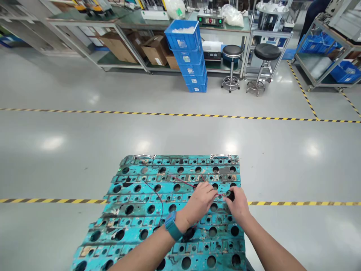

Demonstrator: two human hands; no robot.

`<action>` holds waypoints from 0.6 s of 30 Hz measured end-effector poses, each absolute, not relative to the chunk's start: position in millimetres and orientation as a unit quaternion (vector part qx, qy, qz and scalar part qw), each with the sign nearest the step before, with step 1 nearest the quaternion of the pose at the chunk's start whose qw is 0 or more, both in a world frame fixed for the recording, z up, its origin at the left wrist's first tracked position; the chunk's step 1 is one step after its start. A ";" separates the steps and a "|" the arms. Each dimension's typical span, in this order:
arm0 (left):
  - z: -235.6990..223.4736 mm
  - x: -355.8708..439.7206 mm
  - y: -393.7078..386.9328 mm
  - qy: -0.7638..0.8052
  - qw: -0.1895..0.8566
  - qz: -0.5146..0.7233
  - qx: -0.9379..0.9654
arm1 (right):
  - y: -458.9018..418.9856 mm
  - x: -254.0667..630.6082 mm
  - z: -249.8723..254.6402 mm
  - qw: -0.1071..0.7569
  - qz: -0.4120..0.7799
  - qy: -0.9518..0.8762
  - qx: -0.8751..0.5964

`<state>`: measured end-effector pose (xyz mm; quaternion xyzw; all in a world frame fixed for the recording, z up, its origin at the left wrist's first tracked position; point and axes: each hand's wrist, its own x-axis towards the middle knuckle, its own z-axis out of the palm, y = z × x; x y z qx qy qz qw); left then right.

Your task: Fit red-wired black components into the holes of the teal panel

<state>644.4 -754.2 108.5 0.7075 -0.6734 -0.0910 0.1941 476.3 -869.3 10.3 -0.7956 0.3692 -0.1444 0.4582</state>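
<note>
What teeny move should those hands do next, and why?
Maybe the right hand should tilt the small dark round part a little toward the eyes: red wire reaches toward it from the left hand, but the right hand partly covers it, so it's hard to tell whether they're joined.

Two bare hands holding red wire [185, 182] above a turquoise perforated board [166, 222]
</note>
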 end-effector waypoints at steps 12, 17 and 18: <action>125.0 644.4 -777.3 -0.699 0.217 0.092 0.675 | -882.4 491.7 4.9 0.400 -0.299 0.299 -0.813; 112.4 586.5 -739.2 -0.415 0.455 -0.111 0.780 | -857.6 475.9 31.1 0.393 -0.315 0.308 -0.807; 108.7 573.9 -734.7 -0.315 0.491 -0.235 0.777 | -850.8 471.7 37.4 0.395 -0.317 0.309 -0.805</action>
